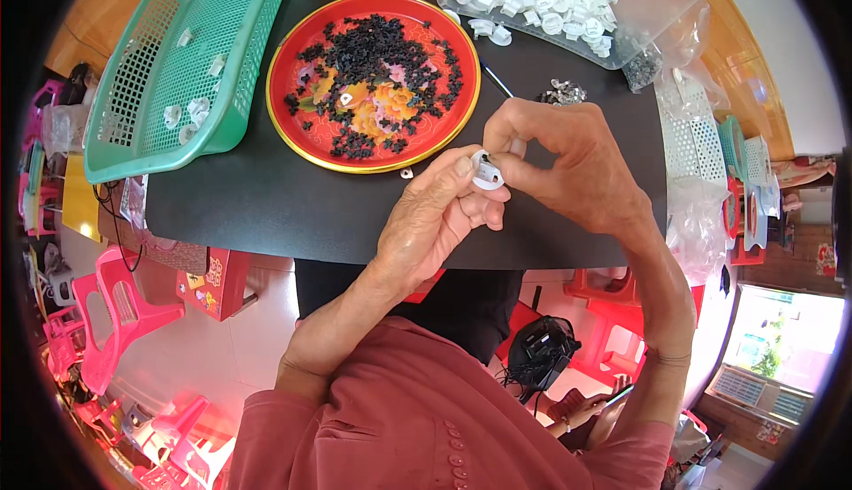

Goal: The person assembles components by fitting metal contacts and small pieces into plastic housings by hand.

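Observation:
Between thumb and fingers, my left hand (pixel 435 201) holds a small white round plastic part (pixel 486 172) with a dark spot on it. My right hand (pixel 568 162) is closed in a pinch at the same part, its fingertips touching or nearly touching the rim; whether a tiny piece sits in that pinch is hidden. Just beyond my hands, a red round tray (pixel 278 117) with a gold rim and flower print carries many small black pieces (pixel 373 51). One small light piece (pixel 406 173) lies on the dark table by the tray's near edge.
A green mesh basket (pixel 232 104) with several white parts stands at left. A clear bin (pixel 612 57) full of white parts is at the back right. Small metal pieces (pixel 564 92) and a thin rod (pixel 497 80) lie nearby. Another person's hand (pixel 581 412) holds a phone at lower right.

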`<state>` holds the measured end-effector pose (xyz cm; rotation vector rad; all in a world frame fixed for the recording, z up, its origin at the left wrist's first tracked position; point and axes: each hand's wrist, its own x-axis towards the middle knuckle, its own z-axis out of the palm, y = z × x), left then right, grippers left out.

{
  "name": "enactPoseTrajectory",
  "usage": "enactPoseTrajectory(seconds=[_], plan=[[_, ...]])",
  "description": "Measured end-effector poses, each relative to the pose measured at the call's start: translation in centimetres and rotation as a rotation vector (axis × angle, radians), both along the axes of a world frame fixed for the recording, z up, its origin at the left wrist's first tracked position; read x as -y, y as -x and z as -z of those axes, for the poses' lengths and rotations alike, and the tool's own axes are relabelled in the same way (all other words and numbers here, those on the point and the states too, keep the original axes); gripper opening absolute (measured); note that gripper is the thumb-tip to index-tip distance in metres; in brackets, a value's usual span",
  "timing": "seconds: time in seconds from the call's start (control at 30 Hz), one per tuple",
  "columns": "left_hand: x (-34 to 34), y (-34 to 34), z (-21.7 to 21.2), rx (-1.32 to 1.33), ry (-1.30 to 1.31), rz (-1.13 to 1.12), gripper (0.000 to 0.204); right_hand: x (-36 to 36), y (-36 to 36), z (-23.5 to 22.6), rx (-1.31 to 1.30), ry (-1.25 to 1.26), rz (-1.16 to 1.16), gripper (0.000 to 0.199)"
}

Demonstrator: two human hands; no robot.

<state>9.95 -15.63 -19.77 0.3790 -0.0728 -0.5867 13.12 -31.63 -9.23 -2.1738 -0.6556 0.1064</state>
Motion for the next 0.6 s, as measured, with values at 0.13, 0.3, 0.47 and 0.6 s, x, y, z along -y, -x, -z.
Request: enactPoseTrajectory(seconds=[0.13,0.3,0.47,0.6], plan=[[0.05,0.03,-0.04,0.004,0.007,0.006,0.034,0.0,0.05,-0.17,-0.019,0.005,0.005,0.01],[0.2,0.1,0.06,0.023,-0.029,-0.009,0.035,-0.11,0.36,0.36,0.096,0.074,0.029,0.01],[0.24,0.15,0.02,0.037,-0.08,-0.04,0.035,-0.32,0.41,0.05,-0.022,0.035,0.054,0.011],[0.2,0.04,0.11,0.055,-0.048,-0.023,0.036,-0.14,0.18,-0.03,-0.104,0.004,0.072,0.008]])
